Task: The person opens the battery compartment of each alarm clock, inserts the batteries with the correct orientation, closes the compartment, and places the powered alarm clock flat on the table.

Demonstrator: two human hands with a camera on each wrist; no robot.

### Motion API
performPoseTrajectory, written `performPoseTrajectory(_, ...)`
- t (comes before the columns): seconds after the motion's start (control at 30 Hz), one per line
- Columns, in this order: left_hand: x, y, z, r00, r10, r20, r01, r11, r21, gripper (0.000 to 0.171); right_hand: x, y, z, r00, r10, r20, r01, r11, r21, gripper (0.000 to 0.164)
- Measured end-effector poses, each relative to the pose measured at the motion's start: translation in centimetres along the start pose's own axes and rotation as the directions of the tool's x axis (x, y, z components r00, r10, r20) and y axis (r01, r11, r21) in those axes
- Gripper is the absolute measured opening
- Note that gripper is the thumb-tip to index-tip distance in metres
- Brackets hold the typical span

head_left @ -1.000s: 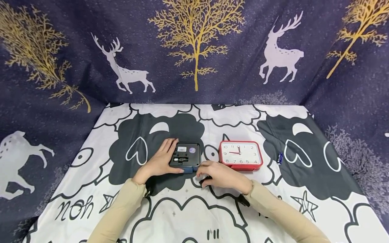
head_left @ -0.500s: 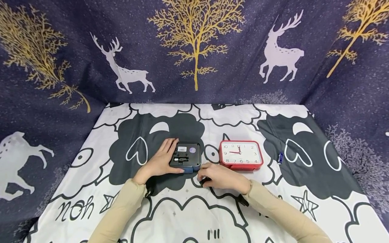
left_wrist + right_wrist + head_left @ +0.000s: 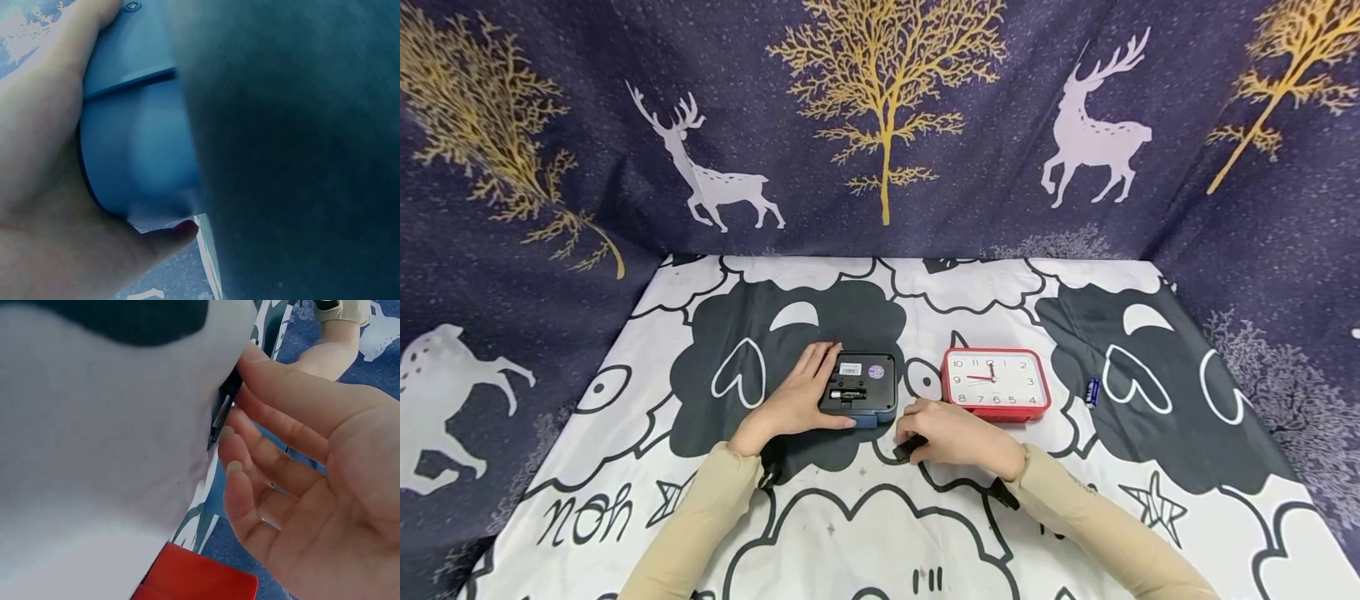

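Observation:
A dark blue alarm clock [image 3: 880,387] lies face down on the cloth, its black back turned up. One battery [image 3: 847,394] shows in the open slot of that back. My left hand [image 3: 793,400] grips the clock's left side, thumb along the near edge and fingers toward the far one; the left wrist view has its blue casing [image 3: 144,144] close up. Just right of the clock's near corner, my right hand [image 3: 955,435] pinches a small flat black piece [image 3: 910,447] low at the cloth. In the right wrist view this black piece [image 3: 222,412] is seen thin and edge-on, partly behind the fingers.
A red alarm clock [image 3: 996,379] lies face up just beyond the right hand. Farther right is a loose blue battery [image 3: 1092,392]. The patterned cloth [image 3: 865,542] covers the table, and a dark curtain [image 3: 887,242] with deer and trees hangs behind.
My right hand has shifted slightly right, away from the blue clock, and more of the black piece shows. The left hand and both clocks stay where they were.

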State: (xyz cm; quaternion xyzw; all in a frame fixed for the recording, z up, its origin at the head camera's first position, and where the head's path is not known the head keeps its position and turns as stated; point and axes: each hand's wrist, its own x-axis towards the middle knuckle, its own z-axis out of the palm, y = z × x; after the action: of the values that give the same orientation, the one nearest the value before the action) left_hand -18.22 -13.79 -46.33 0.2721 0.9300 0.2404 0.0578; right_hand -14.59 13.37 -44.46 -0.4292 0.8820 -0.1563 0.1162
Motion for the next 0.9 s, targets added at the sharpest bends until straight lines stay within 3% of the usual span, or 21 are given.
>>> performPoseTrajectory(0.33,0.07,-0.09,0.06,1.0,-0.011,0.011,0.011,1.0,0.004,0.118,0.0,0.21,-0.17,0.987,-0.134,-0.084,0.122,0.984,-0.132,0.006)
performPoseTrajectory(0.6,0.01,-0.12,0.08,1.0,-0.023,0.016,0.023,1.0,0.011,0.117,0.02,0.16,0.22,0.973,-0.158,-0.171,0.113,0.962,-0.249,0.003)
performPoseTrajectory(0.9,-0.12,0.04,0.14,0.999,0.024,-0.029,-0.025,1.0,-0.011,0.117,0.0,0.04,0.13,0.98,-0.155,-0.125,0.137,0.98,-0.144,0.008)
